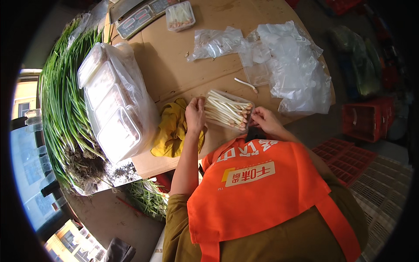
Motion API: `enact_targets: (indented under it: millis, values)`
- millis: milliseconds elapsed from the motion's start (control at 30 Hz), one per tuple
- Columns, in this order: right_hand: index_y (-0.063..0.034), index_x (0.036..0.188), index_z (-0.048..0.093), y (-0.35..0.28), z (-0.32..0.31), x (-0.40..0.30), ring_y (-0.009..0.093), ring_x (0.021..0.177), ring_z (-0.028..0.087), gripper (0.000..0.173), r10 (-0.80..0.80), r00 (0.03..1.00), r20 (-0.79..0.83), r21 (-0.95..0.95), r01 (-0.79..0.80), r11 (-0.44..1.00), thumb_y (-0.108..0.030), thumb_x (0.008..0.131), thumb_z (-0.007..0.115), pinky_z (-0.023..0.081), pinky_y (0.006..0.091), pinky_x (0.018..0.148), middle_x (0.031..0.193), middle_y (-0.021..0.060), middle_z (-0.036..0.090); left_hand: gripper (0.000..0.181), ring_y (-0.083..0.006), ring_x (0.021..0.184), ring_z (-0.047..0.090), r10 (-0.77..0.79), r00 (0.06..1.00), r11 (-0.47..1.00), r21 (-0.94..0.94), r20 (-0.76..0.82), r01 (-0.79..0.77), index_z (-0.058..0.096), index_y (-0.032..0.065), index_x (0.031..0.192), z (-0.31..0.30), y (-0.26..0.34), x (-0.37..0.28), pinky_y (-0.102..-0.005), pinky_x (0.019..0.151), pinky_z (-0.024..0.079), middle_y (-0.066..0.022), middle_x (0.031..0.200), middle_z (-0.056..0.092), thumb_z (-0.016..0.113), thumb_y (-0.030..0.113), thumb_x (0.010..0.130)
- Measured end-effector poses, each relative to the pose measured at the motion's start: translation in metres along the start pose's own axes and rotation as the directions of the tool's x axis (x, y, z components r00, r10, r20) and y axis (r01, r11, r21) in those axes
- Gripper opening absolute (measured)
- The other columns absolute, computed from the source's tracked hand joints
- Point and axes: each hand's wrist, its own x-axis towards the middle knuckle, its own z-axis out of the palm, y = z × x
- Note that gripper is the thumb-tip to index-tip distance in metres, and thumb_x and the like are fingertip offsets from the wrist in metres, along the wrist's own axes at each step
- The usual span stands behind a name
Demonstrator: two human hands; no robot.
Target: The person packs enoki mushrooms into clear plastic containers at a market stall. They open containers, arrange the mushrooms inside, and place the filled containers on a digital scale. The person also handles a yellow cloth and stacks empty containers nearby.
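Observation:
A clear plastic tray (224, 123) full of trimmed white vegetable stalks (229, 109), their root ends towards the right, sits at the near edge of the cardboard-covered table. My left hand (195, 113) grips the tray's left end, and my right hand (263, 118) has its fingers on the right end, by the root ends. One loose white stalk (245, 84) lies just beyond the tray. Left of my left hand is a crumpled yellow cloth (170, 129). At the far side stands a smaller filled container (180, 16) with a similar content.
Stacked white-lidded containers in a plastic bag (144, 98) stand at left, beside long green onions (65, 88) with soily roots. A digital scale (140, 19) is at the back. Clear plastic bags (294, 68) cover the table's right side. A red crate (366, 119) stands beyond it.

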Motion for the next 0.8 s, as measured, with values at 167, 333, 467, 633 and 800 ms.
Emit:
enact_targets:
  millis: [167,333,467,633,800]
  values:
    - [-0.0019,0.090,0.049,-0.017,-0.002,0.007,0.009,0.062,0.059,0.013,-0.113,0.992,-0.048,-0.122,0.106,0.987,-0.015,0.093,0.051,0.050,0.0234,0.052,0.070,0.0027,0.055,0.034,-0.0214,0.057,0.048,-0.195,0.980,0.980,-0.020,0.036,0.196,0.053,-0.0029,0.076,-0.009,0.009,-0.015,-0.0336,0.059,0.042,-0.0139,0.061,0.051,0.055,0.028,0.091]
    - [-0.0012,0.087,0.052,-0.012,-0.011,0.035,0.009,0.057,0.057,0.014,-0.070,0.997,-0.011,-0.223,0.066,0.973,-0.013,0.093,0.051,0.047,0.0241,0.048,0.066,0.0036,0.056,0.034,-0.0121,0.054,0.043,-0.157,0.987,0.987,-0.032,-0.042,0.156,0.047,0.0002,0.067,0.007,0.004,-0.016,-0.0290,0.053,0.039,-0.0048,0.057,0.049,0.063,0.024,0.085]
    - [0.0001,0.092,0.056,-0.023,-0.020,0.053,0.012,0.057,0.057,0.016,-0.165,0.984,-0.062,-0.309,0.138,0.941,-0.016,0.090,0.056,0.048,0.0273,0.051,0.067,0.0051,0.059,0.027,-0.0100,0.052,0.044,-0.229,0.973,0.959,-0.176,-0.012,0.223,0.049,0.0024,0.069,0.003,-0.015,-0.015,-0.0278,0.053,0.040,-0.0020,0.057,0.050,0.064,0.020,0.083]
    - [0.0001,0.115,0.051,-0.036,-0.081,0.089,0.036,0.105,0.051,0.046,-0.678,0.676,-0.289,-0.872,0.107,0.478,-0.020,0.077,0.068,0.042,0.0409,0.089,0.112,0.0211,0.055,0.018,-0.0105,0.065,0.052,-0.176,0.982,0.942,-0.302,-0.065,0.149,0.055,0.0002,0.087,-0.003,-0.005,-0.020,-0.0260,0.062,0.044,-0.0054,0.074,0.059,0.061,0.017,0.087]
    - [0.0024,0.114,0.053,-0.059,-0.090,0.118,0.026,0.093,0.060,0.046,-0.401,0.809,-0.430,-0.725,-0.045,0.687,-0.013,0.074,0.068,0.046,0.0339,0.084,0.100,0.0158,0.062,0.017,-0.0067,0.067,0.052,-0.170,0.985,0.933,-0.327,-0.029,0.152,0.059,-0.0017,0.088,0.006,-0.006,-0.006,-0.0221,0.062,0.043,-0.0016,0.075,0.060,0.064,0.014,0.084]
